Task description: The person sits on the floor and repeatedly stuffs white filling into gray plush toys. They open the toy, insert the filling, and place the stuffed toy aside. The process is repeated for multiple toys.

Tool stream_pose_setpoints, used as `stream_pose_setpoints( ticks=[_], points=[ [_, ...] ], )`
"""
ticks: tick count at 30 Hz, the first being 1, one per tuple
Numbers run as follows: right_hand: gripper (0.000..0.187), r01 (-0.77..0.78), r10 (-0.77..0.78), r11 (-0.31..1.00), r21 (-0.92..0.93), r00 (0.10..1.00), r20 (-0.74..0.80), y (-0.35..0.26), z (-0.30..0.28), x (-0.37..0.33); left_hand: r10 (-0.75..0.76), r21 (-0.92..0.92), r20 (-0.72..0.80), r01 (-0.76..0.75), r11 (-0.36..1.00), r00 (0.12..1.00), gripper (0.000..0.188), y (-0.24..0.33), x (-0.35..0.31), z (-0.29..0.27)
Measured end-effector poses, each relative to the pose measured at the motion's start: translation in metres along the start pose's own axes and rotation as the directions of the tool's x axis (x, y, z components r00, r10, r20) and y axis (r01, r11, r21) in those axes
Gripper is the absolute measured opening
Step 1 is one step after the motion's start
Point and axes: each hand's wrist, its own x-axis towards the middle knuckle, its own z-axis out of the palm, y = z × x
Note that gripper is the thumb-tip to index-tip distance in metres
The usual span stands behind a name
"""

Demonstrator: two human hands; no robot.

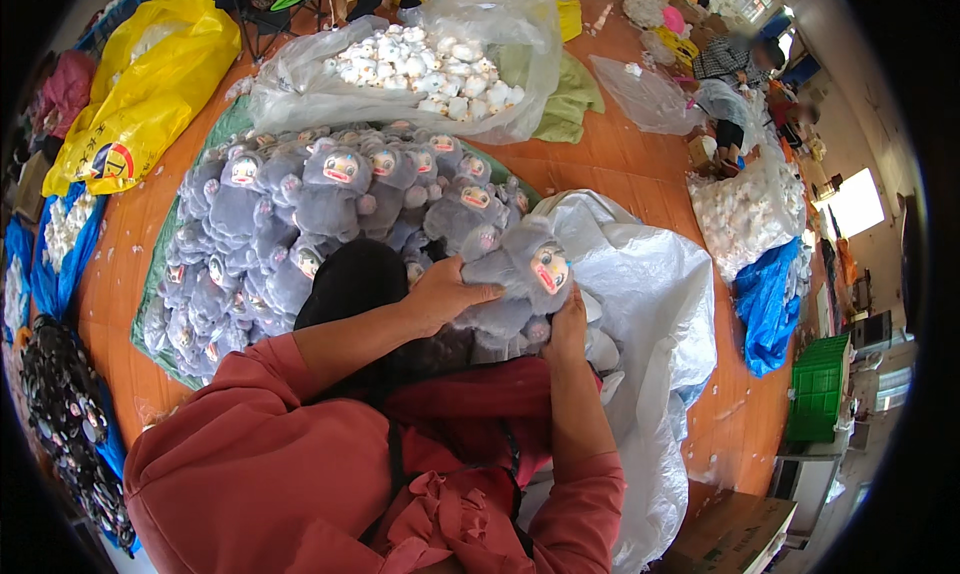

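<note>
Between my two hands is a grey plush doll [520, 274] with a painted face, tilted so that the face points right. My left hand [447, 296] grips its left side, thumb laid across the grey fur. On the doll's other side my right hand [568, 326] holds it near the lower edge of the face. A large pile of matching grey plush dolls [260, 214] lies ahead and to the left on a green sheet [160, 264]. Just right of my hands a white woven sack [660, 304] lies spread, with whitish pieces [603, 349] near its mouth.
Beyond the pile, a clear plastic bag [290, 89] holds many small white pieces [430, 69]. A yellow bag [150, 84] stands at far left, above a heap of dark pieces [60, 404]. To the right are a stuffed clear sack [750, 209], a green crate [818, 389] and people [735, 69].
</note>
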Motion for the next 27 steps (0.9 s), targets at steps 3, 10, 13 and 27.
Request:
stream_pose_setpoints(
  ticks=[3,10,13,27],
  points=[
    [0.043,-0.135,0.133,0.989,0.057,0.990,0.038,-0.011,0.014,-0.007,0.126,0.038,-0.065,-0.124,0.992,0.990,0.037,-0.005,0.002,-0.006],
    [0.029,-0.095,0.160,0.923,-0.373,0.976,0.148,-0.009,0.011,-0.016,0.201,0.347,-0.212,-0.119,0.930,0.956,0.026,-0.013,0.013,-0.015],
    [0.032,0.090,-0.020,0.894,-0.438,0.986,0.164,-0.006,0.011,-0.015,0.296,0.289,-0.252,-0.221,0.932,0.921,0.026,-0.026,0.019,-0.023],
    [0.058,-0.160,0.214,0.973,-0.167,0.893,0.397,-0.009,0.004,-0.025,0.644,0.644,-0.070,-0.458,0.612,0.762,0.031,0.004,-0.007,-0.003]
  ],
)
